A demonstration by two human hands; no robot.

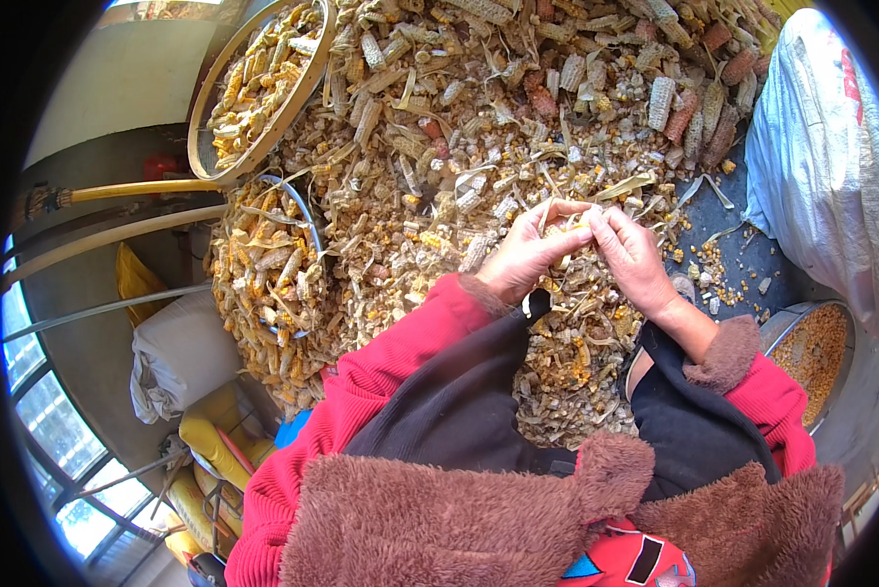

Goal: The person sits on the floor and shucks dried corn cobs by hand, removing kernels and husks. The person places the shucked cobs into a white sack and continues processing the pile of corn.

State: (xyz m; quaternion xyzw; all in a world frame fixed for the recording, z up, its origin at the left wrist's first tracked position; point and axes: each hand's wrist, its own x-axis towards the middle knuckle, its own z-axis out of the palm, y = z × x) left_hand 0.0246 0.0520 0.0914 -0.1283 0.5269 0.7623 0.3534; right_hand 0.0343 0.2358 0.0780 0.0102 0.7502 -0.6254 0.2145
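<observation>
My left hand (pixel 529 248) and my right hand (pixel 628 258) meet over a heap of corn cobs and cob fragments (pixel 439 191). Between their fingertips they pinch a small piece of corn cob (pixel 584 218). Fingers cover most of it, so its exact shape cannot be told. Pale cobs, a few reddish ones, dry husk strips and loose yellow kernels make up the heap, which reaches down between my knees. A long dry husk strip (pixel 625 186) lies just beyond my right hand.
A round wooden-rimmed sieve (pixel 320 81) holds cobs at upper left. Below it, more cobs fill a blue-rimmed container (pixel 303 209). On the right stand a white woven sack (pixel 813 139) and a metal bucket (pixel 775 332) of yellow kernels. Several poles and a stuffed white sack (pixel 190 345) are left.
</observation>
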